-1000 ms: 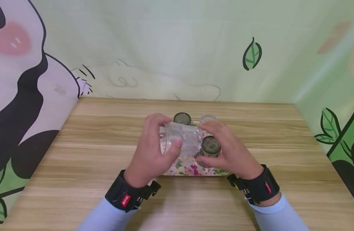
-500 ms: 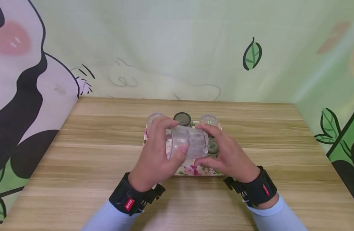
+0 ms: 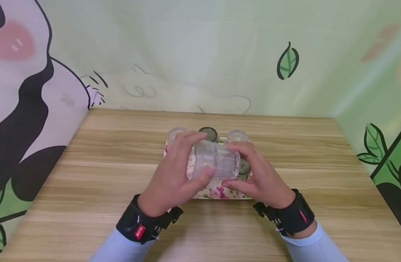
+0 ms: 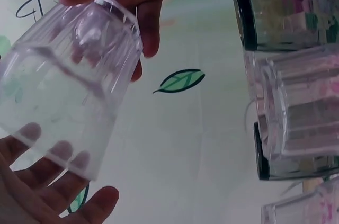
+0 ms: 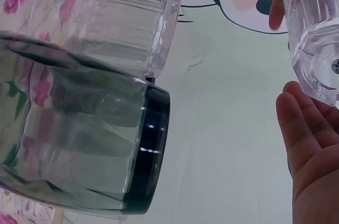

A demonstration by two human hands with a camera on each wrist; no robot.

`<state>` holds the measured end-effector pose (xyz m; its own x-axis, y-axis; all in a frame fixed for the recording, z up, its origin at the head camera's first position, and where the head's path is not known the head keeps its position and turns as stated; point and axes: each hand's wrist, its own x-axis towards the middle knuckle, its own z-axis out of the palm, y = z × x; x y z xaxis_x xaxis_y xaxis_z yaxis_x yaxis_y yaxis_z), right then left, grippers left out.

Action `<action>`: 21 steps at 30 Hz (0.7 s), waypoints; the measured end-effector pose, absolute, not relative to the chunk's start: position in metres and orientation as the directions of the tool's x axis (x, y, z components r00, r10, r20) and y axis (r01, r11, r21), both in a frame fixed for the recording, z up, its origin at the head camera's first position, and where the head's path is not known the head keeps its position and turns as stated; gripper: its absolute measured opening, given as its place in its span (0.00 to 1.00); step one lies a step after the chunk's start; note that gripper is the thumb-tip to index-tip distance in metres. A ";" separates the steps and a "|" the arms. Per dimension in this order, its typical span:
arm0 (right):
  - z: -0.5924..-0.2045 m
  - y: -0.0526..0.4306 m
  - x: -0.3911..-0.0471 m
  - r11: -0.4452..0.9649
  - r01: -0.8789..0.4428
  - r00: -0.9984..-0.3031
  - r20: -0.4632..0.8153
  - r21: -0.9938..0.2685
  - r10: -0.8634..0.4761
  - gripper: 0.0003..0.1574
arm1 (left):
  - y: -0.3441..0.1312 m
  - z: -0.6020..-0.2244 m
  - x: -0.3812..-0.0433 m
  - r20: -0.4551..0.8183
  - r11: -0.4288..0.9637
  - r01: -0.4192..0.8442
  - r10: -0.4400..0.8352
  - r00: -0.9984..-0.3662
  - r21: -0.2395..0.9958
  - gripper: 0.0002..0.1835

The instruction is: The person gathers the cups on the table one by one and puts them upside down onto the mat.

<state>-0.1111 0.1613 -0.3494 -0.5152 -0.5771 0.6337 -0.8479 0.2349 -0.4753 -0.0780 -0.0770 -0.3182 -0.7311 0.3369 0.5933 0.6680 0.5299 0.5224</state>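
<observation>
A clear faceted drinking glass (image 3: 215,160) lies sideways in the air between both hands, over a floral tray (image 3: 216,194). Its mouth end is gripped by my left hand (image 3: 172,178), thumb on the near side and fingers over the far side. At the thick base, my right hand (image 3: 260,176) has thumb and fingers curled around the end. The left wrist view shows the held glass (image 4: 69,86) tilted, with fingers at both ends. In the right wrist view its base (image 5: 323,65) faces the fingertips (image 5: 290,108) of my right hand.
More glasses stand on the tray: a dark green one (image 3: 208,134) at the back middle, clear ones at the back left (image 3: 176,133) and back right (image 3: 238,136). Another dark green glass (image 3: 245,169) is partly hidden by my right hand. A printed wall cloth (image 3: 193,65) rises behind the wooden table (image 3: 121,153).
My left hand has carried the clear glass rightward, and its base has come between my right thumb and fingers. The back left glass has come into view. My right hand has barely moved.
</observation>
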 end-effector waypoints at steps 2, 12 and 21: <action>-0.350 0.162 -0.111 0.222 -0.845 -0.518 0.636 -0.487 -0.572 0.47 | -0.081 -0.317 -0.078 0.578 0.557 0.657 0.344 -0.740 0.509 0.35; -0.349 0.164 -0.113 0.232 -0.811 -0.565 0.618 -0.537 -0.547 0.47 | -0.105 -0.309 -0.076 0.557 0.584 0.598 0.278 -0.783 0.549 0.28; -0.350 0.167 -0.114 0.286 -0.828 -0.556 0.640 -0.482 -0.531 0.47 | -0.111 -0.299 -0.071 0.724 0.562 0.701 0.241 -0.646 0.439 0.14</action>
<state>-0.1137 0.1665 -0.3498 -0.5558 -0.5306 0.6400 -0.8282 0.2865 -0.4817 -0.0709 -0.1114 -0.2992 -0.6461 0.2409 0.7242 0.7013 0.5619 0.4387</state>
